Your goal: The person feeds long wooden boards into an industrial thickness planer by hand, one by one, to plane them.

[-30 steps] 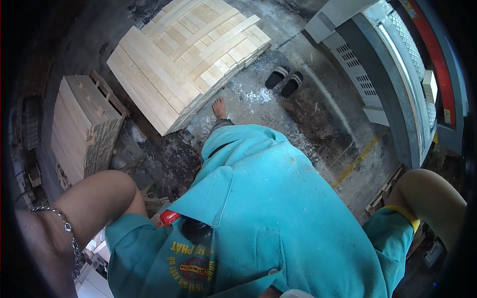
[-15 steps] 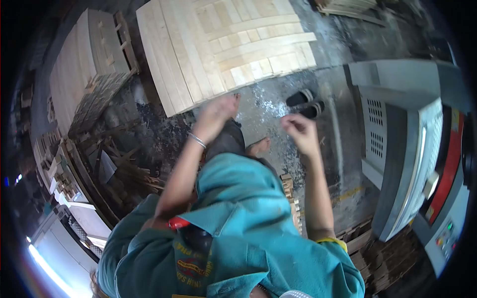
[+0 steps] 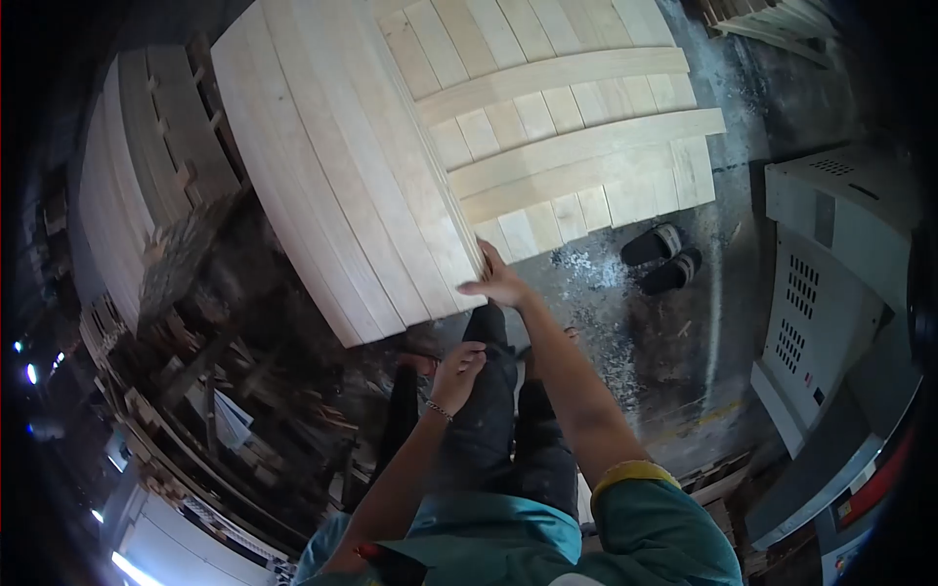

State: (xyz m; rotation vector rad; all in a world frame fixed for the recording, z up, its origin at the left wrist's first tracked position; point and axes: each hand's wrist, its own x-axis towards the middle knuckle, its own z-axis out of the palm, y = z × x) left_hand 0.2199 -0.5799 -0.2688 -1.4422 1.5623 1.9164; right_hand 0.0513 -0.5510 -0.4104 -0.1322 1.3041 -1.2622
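Observation:
A broad stack of pale wooden planks (image 3: 342, 186) lies ahead of me, its long planks side by side on the left. My right hand (image 3: 500, 281) is at the near right corner of these planks. Its thumb rests on the top face of the end wooden plank (image 3: 445, 230) while the fingers lie along the side edge. My left hand (image 3: 457, 376), with a bracelet at the wrist, is above my thigh, just short of the stack. Its fingers are loosely bent and slightly apart, with nothing visible in them.
Shorter planks with crosswise strips (image 3: 586, 156) fill the stack's right part. Black slippers (image 3: 661, 259) lie on the floor beside it. A grey machine (image 3: 806, 322) stands on the right. Another plank stack (image 3: 156, 146) and wood scraps (image 3: 230, 371) are on the left.
The stack is now nearer in view. My right hand has moved from the air onto the plank's corner. My left hand has dropped back towards my leg.

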